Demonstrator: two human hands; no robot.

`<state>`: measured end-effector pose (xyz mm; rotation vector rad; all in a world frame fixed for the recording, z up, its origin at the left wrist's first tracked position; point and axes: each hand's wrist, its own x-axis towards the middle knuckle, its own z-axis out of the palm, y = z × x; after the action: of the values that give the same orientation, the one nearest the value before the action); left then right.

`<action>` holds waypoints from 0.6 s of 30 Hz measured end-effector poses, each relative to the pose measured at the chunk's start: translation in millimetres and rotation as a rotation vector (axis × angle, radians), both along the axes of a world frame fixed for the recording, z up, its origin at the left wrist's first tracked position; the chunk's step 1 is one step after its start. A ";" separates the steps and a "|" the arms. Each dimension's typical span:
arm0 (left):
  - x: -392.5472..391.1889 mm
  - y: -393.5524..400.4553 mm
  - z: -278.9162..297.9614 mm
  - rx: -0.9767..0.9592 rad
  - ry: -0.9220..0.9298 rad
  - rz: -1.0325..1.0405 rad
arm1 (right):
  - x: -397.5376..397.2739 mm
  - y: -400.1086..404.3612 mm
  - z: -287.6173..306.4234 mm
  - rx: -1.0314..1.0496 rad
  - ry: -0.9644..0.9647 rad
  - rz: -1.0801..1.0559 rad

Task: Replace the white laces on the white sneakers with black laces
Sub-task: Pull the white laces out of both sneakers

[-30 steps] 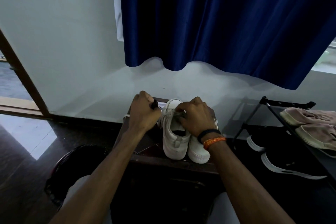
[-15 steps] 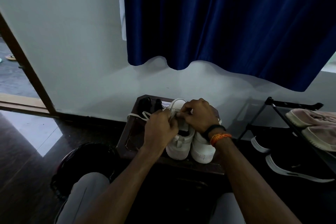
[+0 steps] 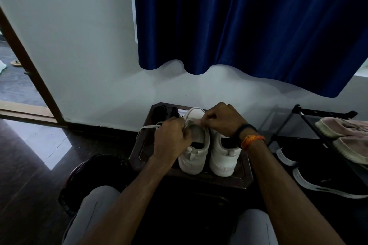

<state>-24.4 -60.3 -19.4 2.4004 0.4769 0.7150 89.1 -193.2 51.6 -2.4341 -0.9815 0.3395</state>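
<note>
two white sneakers (image 3: 209, 151) are being kept side by side on a dark stool (image 3: 139, 145) | white lace (image 3: 148, 127) at the left sneaker's 12 o'clock end is being pinched by left hand (image 3: 171, 139) and right hand (image 3: 223, 120)

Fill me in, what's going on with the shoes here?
A seated person is working on the left white sneaker of a pair standing on a small dark table. Both hands are at its tongue: the left hand and right hand each pinch the white lace, which trails loose to the left. The right sneaker is untouched. No black lace is threaded yet.
</note>
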 end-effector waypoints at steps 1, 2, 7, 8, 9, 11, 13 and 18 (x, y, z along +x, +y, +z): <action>-0.6 0.5 1.3 0.023 0.019 0.008 | -0.5 -1.2 0.9 0.051 0.025 -0.030; -1.3 1.1 2.8 0.042 0.036 0.012 | -0.4 -2.9 2.4 0.148 0.086 -0.102; -3.1 2.1 7.2 0.079 0.081 0.026 | 9.7 -23.3 3.1 0.507 0.208 -0.664; -3.6 1.5 7.7 0.072 0.077 0.027 | 8.3 -25.6 1.5 0.414 0.063 -0.688; -3.9 0.8 7.7 0.061 0.072 0.027 | 3.7 -25.1 -0.4 0.330 -0.074 -0.671; -4.4 -0.5 6.6 0.036 0.058 0.026 | -8.8 -19.2 0.5 0.292 -0.198 -0.522; -4.6 -0.6 4.9 0.013 0.038 0.021 | -17.7 -7.4 -1.5 0.244 -0.218 -0.271; -5.3 0.1 -0.4 -0.036 -0.010 0.032 | -24.7 16.5 -25.7 -0.063 -0.360 -0.011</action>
<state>-29.7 -60.2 -19.8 2.3595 0.5211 0.7266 64.4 -176.7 25.9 -2.6115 -1.1163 -0.0787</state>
